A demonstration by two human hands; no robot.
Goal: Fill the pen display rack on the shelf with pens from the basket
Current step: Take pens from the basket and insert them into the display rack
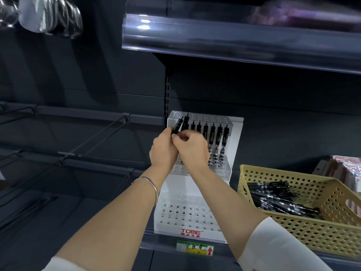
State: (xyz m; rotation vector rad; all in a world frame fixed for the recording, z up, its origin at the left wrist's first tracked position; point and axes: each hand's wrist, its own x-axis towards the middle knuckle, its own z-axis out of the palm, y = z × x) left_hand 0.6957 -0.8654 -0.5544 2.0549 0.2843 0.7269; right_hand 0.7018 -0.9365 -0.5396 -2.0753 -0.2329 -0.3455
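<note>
Left grip [164,151]: the person's bare left hand was raised in front of the rack's upper left part, its fingers curled round the lower part of a black pen [177,125].
Right grip [192,147]: the bare right hand was pressed against the left one, fingertips pinching the same pen from the right side.
Pen: it was tilted, its top leaning to the right, just beside the leftmost standing pen; its lower end was hidden between the two hands.
Rack [236,145]: a white stepped stand full of holes stood on the shelf [162,244] against the dark back wall, with red lettering on its front foot.
Row of pens [219,139]: black pens stood upright side by side in the top tier; those on the left were partly hidden behind the hands.
Lower tiers: their holes showed no pens.
Basket [312,231]: a tan, perforated plastic basket sat on the same shelf just to the right of the rack.
Loose pens [273,198]: a heap of black pens lay crosswise inside the basket.
Bracelet [154,184]: a thin silver band circled the left wrist.
Sleeves: pale cuffs were pushed up both forearms.
Price label [194,248]: a green and yellow tag with a red arrow sat on the shelf edge below the rack.
</note>
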